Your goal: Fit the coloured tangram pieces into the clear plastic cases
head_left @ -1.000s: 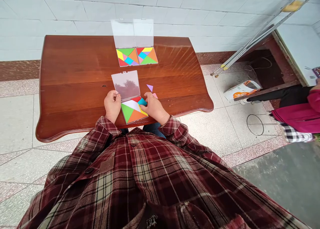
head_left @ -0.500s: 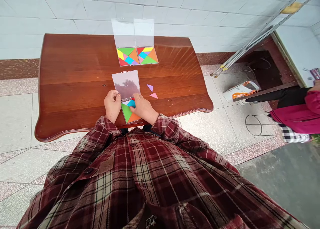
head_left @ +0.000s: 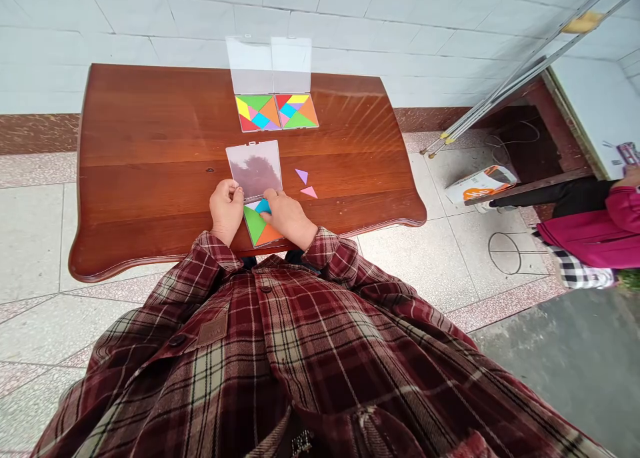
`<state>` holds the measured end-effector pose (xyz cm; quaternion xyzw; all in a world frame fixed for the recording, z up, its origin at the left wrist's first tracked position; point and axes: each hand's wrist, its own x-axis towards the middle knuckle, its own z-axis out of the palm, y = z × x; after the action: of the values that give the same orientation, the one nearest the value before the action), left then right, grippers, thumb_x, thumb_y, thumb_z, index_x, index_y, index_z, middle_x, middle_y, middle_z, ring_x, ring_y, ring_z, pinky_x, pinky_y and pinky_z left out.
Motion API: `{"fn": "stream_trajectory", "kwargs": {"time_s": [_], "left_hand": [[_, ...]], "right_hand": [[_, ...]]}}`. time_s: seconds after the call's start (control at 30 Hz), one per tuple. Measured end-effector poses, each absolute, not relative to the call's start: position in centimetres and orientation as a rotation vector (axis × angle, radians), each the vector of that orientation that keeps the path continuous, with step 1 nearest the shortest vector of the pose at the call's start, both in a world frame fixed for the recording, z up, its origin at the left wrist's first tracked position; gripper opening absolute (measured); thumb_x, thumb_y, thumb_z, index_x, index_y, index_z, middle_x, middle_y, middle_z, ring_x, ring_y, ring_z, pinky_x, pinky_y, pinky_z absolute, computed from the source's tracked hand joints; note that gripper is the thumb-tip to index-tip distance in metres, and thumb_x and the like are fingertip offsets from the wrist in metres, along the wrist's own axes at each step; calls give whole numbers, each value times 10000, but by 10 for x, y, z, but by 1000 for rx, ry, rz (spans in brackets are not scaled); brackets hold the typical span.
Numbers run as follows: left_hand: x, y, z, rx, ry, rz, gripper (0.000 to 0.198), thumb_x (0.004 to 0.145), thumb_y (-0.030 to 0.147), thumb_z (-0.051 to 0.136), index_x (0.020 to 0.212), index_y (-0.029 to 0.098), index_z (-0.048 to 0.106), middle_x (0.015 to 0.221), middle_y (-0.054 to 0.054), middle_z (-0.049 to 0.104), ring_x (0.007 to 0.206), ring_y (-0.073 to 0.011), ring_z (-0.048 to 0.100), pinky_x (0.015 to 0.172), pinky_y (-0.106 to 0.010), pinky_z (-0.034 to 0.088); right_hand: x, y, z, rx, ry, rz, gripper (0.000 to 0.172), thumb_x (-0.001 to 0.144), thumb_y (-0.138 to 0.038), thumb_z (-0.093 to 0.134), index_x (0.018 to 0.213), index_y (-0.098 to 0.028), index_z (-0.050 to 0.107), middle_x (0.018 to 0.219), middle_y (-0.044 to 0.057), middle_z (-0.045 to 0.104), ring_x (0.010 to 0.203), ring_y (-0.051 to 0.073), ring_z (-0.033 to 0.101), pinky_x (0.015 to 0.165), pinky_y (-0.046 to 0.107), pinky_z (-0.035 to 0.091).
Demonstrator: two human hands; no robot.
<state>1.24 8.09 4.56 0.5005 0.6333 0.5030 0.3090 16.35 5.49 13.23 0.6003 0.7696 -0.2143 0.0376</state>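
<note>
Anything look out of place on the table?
Yes: a purple triangle and a pink triangle lie loose on the wood, outside the open plastic case, beside the right hand. The pieces in the far case sit packed into full squares, so these two look like strays.

Open plastic tangram case, clear lid flat on bench, L hand pinching its edge. R hand at blue piece in tray, w/ green triangle, orange triangle. Purple triangle, pink triangle loose just right of case.
</note>
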Motion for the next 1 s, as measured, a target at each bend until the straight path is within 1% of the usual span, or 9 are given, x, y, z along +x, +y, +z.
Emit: {"fn": "stream_trajectory", "kwargs": {"time_s": [0.3, 0.47, 0.73, 0.87, 1.0], "left_hand": [[13, 80, 50, 1324, 1674, 1312, 46, 791, 188, 564, 816, 210, 532, 705, 34, 559, 654, -116, 543, 689, -260, 453], [13, 80, 51, 1315, 1685, 1309, 51, 791, 183, 565, 815, 213, 531, 701, 38, 552, 644, -113, 531, 678, -255, 449], [11, 81, 44, 1315, 1679, 1306, 42, 794, 204, 567, 827, 212, 544, 707, 35, 567, 648, -112, 532, 695, -260, 448], [12, 80, 47, 1312, 1681, 1302, 37, 795, 207, 562, 826, 212, 543, 709, 34, 570, 649, -111, 529, 694, -258, 447], [13, 79, 51, 1302, 1679, 1294, 37, 794, 209, 562, 827, 213, 546, 708, 33, 569, 662, -113, 537, 691, -256, 443]], "right_hand": [[174, 57, 123, 1897, 2453, -710, 309, 932, -235, 567, 1232, -170, 528, 1240, 131, 613, 1066, 262, 636, 868, 373, 514], [179, 55, 123, 1939, 2429, -726, 316, 932, -216, 557, 1242, -161, 539, 1236, 132, 619, 1045, 254, 639, 865, 363, 503], [171, 52, 124, 1896, 2421, -765, 341, 919, -223, 565, 1255, -169, 556, 1288, 132, 601, 1054, 253, 628, 874, 359, 499], [188, 58, 118, 1978, 2458, -795, 311, 910, -228, 559, 1216, -174, 576, 1206, 110, 623, 1018, 234, 621, 886, 356, 483], [232, 71, 116, 2254, 2405, -703, 272, 893, -234, 558, 1151, -160, 600, 1129, 114, 642, 1015, 238, 601, 906, 365, 462]]}}
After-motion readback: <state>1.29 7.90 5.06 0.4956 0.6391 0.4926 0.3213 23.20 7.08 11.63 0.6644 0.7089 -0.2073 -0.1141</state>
